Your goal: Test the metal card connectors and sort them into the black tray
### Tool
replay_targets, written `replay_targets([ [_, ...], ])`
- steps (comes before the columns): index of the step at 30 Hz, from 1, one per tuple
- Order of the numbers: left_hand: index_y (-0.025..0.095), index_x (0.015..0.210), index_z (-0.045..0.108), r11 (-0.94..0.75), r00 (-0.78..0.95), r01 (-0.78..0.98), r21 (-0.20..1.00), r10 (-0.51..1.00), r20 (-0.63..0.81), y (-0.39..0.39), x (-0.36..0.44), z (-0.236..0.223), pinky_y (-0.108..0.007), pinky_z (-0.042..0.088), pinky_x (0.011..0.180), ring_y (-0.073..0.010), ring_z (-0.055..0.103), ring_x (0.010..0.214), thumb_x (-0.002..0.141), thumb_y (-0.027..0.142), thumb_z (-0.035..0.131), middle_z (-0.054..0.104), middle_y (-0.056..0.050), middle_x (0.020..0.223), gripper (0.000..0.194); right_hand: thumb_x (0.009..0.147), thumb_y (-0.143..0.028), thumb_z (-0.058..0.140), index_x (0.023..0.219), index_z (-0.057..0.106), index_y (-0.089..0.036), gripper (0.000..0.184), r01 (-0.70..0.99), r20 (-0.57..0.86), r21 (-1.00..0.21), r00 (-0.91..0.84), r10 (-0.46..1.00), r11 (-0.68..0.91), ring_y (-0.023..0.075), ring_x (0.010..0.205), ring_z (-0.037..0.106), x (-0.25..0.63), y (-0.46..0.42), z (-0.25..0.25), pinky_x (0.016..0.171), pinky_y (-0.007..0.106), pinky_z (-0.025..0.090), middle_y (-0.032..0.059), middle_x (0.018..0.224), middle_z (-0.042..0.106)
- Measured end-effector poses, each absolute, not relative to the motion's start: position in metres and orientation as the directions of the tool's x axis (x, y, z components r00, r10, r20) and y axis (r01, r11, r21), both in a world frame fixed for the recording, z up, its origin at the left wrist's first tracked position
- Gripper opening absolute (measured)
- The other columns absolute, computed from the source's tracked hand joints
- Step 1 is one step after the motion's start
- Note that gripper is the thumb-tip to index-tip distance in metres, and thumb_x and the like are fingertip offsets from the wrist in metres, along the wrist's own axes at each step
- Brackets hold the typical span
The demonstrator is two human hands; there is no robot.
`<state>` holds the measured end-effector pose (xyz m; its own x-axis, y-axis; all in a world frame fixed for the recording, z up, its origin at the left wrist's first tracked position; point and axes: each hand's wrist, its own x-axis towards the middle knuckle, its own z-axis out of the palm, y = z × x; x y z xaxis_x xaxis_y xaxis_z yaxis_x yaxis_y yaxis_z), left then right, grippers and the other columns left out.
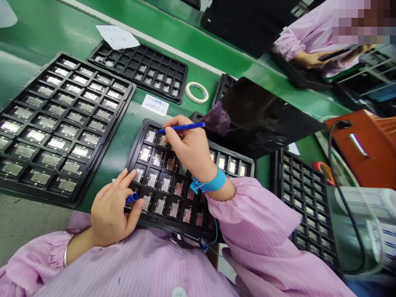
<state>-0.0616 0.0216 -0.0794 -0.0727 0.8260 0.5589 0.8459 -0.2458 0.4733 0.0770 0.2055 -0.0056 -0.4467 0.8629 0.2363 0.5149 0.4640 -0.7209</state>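
Progress: pen uncapped; visible cells all holding parts; whether any are bearing marks, too small to tell.

Near, left: left hand (113,210), its fingers spreading over the tray's left edge, thumb and curled finger pinching a blue cap (132,198).

Near, centre: tray (133,152), lying on the green counter (113,165); parts showing silvery, some reddish.

Above tray: right hand (193,150), fingers pinching a blue pen (185,127), its tip pointing beside the far-left part (151,136); wrist wearing a blue band (213,182). Hand and forearm hiding several cells; their count and contents, unclear.

Left: large tray (105,146), filled cells showing.

Right: another tray (275,181), also holding parts; beyond it, an orange box (368,140).

Far side of centre tray: glossy black sheet (262,119), leaning close and crowding the right hand's far side.

Beyond: handwritten label (155,105); tape roll (198,100); far tray (126,57), partly filled, paper (119,37) overlapping it.

Far right: co-worker's pink sleeve (312,29), reaching over dark trays.
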Motion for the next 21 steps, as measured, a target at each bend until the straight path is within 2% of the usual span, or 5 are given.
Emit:
replay_targets([
  [4,0.021,0.096,0.049,-0.250,-0.071,0.845,0.473,0.824,0.563,0.022,-0.061,-0.078,-0.038,0.051,0.087,-0.0279,0.063,0.119,0.089,0.024,0.060,0.070,-0.015,0.121,0.014,0.088,-0.023,0.052,0.082,0.059,-0.021,0.009,0.460,0.255,-0.753,-0.455,0.853,0.471,0.0152,0.062,0.059,0.078,0.196,0.001,0.061,0.030,0.041,-0.0014,0.068,0.062],
  [8,0.020,0.096,0.049,-0.254,-0.071,0.842,0.475,0.821,0.566,0.022,-0.061,-0.077,-0.038,0.050,0.088,-0.0288,0.064,0.118,0.088,0.024,0.061,0.069,-0.016,0.121,0.015,0.087,-0.024,0.052,0.080,0.059,-0.021,0.010,0.456,0.184,-0.776,-0.497,0.848,0.436,0.0144,0.057,0.057,0.077,0.184,0.005,0.055,0.029,0.039,-0.0022,0.064,0.061],
  [14,0.020,0.096,0.049,-0.252,-0.069,0.848,0.466,0.819,0.570,0.022,-0.061,-0.077,-0.038,0.050,0.087,-0.0284,0.064,0.118,0.088,0.024,0.061,0.070,-0.016,0.121,0.014,0.086,-0.022,0.053,0.080,0.061,-0.021,0.010,0.513,0.155,-0.737,-0.507,0.848,0.441,0.0135,0.053,0.054,0.076,0.179,0.000,0.053,0.028,0.034,-0.0024,0.062,0.062],
  [21,0.020,0.094,0.050,-0.255,-0.081,0.846,0.468,0.807,0.585,0.023,-0.061,-0.078,-0.036,0.050,0.087,-0.0285,0.065,0.116,0.088,0.025,0.061,0.071,-0.016,0.119,0.013,0.086,-0.021,0.053,0.081,0.062,-0.020,0.010,0.537,0.131,-0.713,-0.528,0.839,0.450,0.0129,0.054,0.054,0.075,0.177,-0.001,0.054,0.027,0.034,-0.0023,0.061,0.062],
])
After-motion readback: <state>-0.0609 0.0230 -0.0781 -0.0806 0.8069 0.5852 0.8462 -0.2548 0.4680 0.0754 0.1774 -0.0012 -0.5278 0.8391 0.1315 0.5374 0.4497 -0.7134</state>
